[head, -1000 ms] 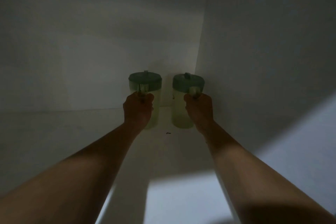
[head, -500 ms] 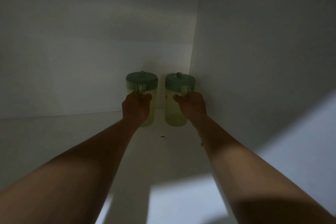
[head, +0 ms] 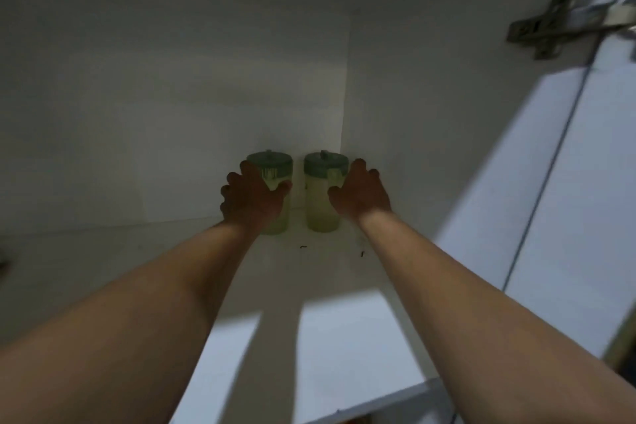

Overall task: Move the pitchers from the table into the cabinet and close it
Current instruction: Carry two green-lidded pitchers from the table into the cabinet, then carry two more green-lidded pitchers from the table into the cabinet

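Two pale yellow-green pitchers with green lids stand upright side by side on the cabinet shelf (head: 172, 251), deep in the back right corner. The left pitcher (head: 279, 217) is partly covered by my left hand (head: 253, 198). The right pitcher (head: 320, 196) stands just left of my right hand (head: 361, 191). Both hands have their fingers spread and hold nothing, hovering just in front of the pitchers.
The white cabinet side wall (head: 430, 113) rises close on the right. The open cabinet door (head: 568, 200) hangs at the far right on a metal hinge (head: 550, 27). The shelf's front edge (head: 395, 399) lies at the bottom.
Both hands have let go of the pitcher handles and opened. The pitchers now stand on the shelf, slightly deeper in the corner. The view has pulled back, showing the door and hinge.
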The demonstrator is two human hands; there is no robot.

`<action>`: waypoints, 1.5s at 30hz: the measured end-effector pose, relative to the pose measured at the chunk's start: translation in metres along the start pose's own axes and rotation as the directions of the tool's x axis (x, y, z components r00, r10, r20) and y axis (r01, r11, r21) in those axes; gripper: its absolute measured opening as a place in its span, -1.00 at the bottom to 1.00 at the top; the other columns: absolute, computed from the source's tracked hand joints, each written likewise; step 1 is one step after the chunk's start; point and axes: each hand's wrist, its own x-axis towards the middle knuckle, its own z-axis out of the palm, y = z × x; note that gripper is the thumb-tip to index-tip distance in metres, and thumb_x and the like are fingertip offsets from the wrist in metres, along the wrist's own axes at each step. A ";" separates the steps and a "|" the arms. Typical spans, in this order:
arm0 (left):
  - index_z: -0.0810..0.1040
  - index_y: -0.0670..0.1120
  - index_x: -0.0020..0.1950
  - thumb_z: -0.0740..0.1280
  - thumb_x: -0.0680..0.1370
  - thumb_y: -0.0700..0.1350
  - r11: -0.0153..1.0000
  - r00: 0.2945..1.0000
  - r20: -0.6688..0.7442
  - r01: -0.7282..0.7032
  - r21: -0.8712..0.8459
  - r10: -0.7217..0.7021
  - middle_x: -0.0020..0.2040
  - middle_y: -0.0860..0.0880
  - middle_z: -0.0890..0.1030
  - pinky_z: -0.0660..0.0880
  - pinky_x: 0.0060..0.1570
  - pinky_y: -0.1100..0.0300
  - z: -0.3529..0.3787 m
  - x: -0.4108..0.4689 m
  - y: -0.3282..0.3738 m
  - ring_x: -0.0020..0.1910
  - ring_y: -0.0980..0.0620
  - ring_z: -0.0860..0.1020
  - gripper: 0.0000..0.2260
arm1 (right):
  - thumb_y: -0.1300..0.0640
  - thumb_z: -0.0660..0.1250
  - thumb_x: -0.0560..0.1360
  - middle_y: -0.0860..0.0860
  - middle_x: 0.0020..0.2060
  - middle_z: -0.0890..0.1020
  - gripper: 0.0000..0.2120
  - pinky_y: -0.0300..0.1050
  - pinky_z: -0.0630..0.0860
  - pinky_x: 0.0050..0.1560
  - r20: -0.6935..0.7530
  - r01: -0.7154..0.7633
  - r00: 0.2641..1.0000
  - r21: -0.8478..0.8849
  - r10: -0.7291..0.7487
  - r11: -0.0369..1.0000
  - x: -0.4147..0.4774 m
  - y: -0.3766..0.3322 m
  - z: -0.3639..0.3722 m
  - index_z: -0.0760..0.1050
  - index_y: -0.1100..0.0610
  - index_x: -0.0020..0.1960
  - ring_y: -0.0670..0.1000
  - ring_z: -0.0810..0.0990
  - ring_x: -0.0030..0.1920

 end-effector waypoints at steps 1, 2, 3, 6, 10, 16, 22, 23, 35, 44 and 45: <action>0.26 -0.11 0.43 0.35 0.50 0.24 0.999 0.999 0.006 -0.039 0.037 0.038 0.29 -0.23 0.40 0.43 0.23 -0.15 -0.006 -0.006 0.003 0.30 -0.29 0.39 -0.34 | 0.09 0.28 0.55 0.21 0.37 0.36 -0.38 0.11 0.50 0.28 0.007 0.002 1.000 -0.027 -0.002 1.000 -0.008 -0.004 -0.005 0.14 0.15 0.54 0.25 0.44 0.34; 0.26 -0.11 0.43 0.34 0.51 0.24 0.994 0.997 0.013 -0.078 0.074 0.077 0.29 -0.22 0.40 0.43 0.22 -0.15 -0.016 -0.017 0.005 0.30 -0.28 0.38 -0.36 | 0.07 0.28 0.55 0.21 0.38 0.36 -0.38 0.09 0.50 0.28 0.010 0.003 1.000 -0.051 -0.003 0.999 -0.021 -0.009 -0.013 0.14 0.13 0.54 0.24 0.44 0.34; 0.26 -0.10 0.43 0.33 0.52 0.23 0.987 0.993 0.022 -0.116 0.108 0.114 0.30 -0.22 0.40 0.43 0.21 -0.13 -0.030 -0.031 0.007 0.31 -0.28 0.38 -0.37 | 0.05 0.29 0.55 0.21 0.37 0.37 -0.38 0.07 0.50 0.27 0.014 0.012 1.000 -0.072 -0.011 0.997 -0.039 -0.016 -0.022 0.15 0.12 0.53 0.24 0.45 0.34; 0.28 -0.08 0.42 0.28 0.54 0.24 0.952 0.972 0.046 -0.233 0.199 0.228 0.30 -0.21 0.40 0.41 0.20 -0.10 -0.072 -0.073 0.012 0.29 -0.26 0.38 -0.41 | 0.02 0.31 0.55 0.22 0.32 0.41 -0.44 0.09 0.51 0.26 -0.002 0.046 0.999 -0.120 -0.047 0.992 -0.090 -0.032 -0.045 0.23 0.14 0.48 0.26 0.48 0.30; 0.33 -0.07 0.41 0.24 0.56 0.25 0.880 0.930 0.046 -0.361 0.308 0.365 0.28 -0.22 0.44 0.46 0.18 -0.14 -0.129 -0.130 0.013 0.25 -0.26 0.43 -0.45 | -0.04 0.30 0.56 0.22 0.34 0.43 -0.47 0.12 0.47 0.31 -0.020 0.078 0.996 -0.144 -0.082 0.987 -0.159 -0.054 -0.072 0.30 0.15 0.45 0.26 0.47 0.32; 0.32 -0.02 0.45 0.18 0.57 0.27 0.819 0.901 0.046 -0.413 0.399 0.432 0.37 -0.22 0.42 0.42 0.23 -0.15 -0.205 -0.193 0.015 0.31 -0.27 0.41 -0.45 | -0.05 0.31 0.57 0.24 0.36 0.46 -0.48 0.09 0.44 0.34 -0.037 0.155 0.985 -0.198 -0.166 0.968 -0.243 -0.087 -0.111 0.34 0.17 0.43 0.29 0.44 0.35; 0.35 -0.02 0.44 0.17 0.58 0.26 0.803 0.887 -0.039 -0.396 0.445 0.460 0.35 -0.21 0.45 0.40 0.24 -0.14 -0.272 -0.273 0.020 0.31 -0.27 0.41 -0.47 | -0.12 0.25 0.56 0.25 0.37 0.44 -0.45 0.20 0.43 0.35 -0.025 0.243 0.966 -0.252 -0.257 0.937 -0.323 -0.113 -0.150 0.31 0.14 0.46 0.31 0.43 0.37; 0.36 -0.02 0.43 0.17 0.58 0.26 0.803 0.884 -0.062 -0.389 0.453 0.463 0.35 -0.21 0.45 0.40 0.24 -0.13 -0.280 -0.287 0.019 0.31 -0.26 0.41 -0.48 | -0.13 0.25 0.56 0.25 0.35 0.45 -0.46 0.19 0.43 0.34 -0.023 0.259 0.962 -0.253 -0.273 0.932 -0.334 -0.116 -0.154 0.34 0.14 0.43 0.31 0.44 0.36; 0.42 -0.02 0.39 0.19 0.58 0.23 0.797 0.919 -0.261 -0.088 0.598 0.297 0.28 -0.20 0.47 0.43 0.19 -0.13 -0.406 -0.492 -0.066 0.25 -0.26 0.45 -0.52 | -0.15 0.23 0.58 0.25 0.48 0.32 -0.33 0.20 0.33 0.41 0.187 0.582 0.806 -0.076 -0.562 0.809 -0.517 -0.172 -0.149 0.15 0.11 0.59 0.28 0.29 0.48; 0.40 -0.03 0.38 0.17 0.59 0.21 0.720 0.888 -0.459 0.298 0.627 0.033 0.30 -0.20 0.46 0.42 0.16 -0.14 -0.528 -0.657 -0.157 0.26 -0.26 0.43 -0.54 | -0.10 0.28 0.52 0.26 0.40 0.38 -0.42 0.21 0.39 0.38 0.305 0.741 0.574 0.199 -0.760 0.641 -0.687 -0.244 -0.105 0.30 0.10 0.47 0.33 0.36 0.42; 0.40 -0.02 0.38 0.17 0.59 0.20 0.712 0.877 -0.481 0.329 0.621 0.013 0.30 -0.19 0.46 0.42 0.16 -0.13 -0.537 -0.675 -0.165 0.27 -0.25 0.43 -0.54 | -0.10 0.28 0.52 0.26 0.40 0.38 -0.42 0.21 0.39 0.37 0.313 0.753 0.544 0.226 -0.778 0.618 -0.706 -0.250 -0.100 0.30 0.11 0.46 0.34 0.36 0.42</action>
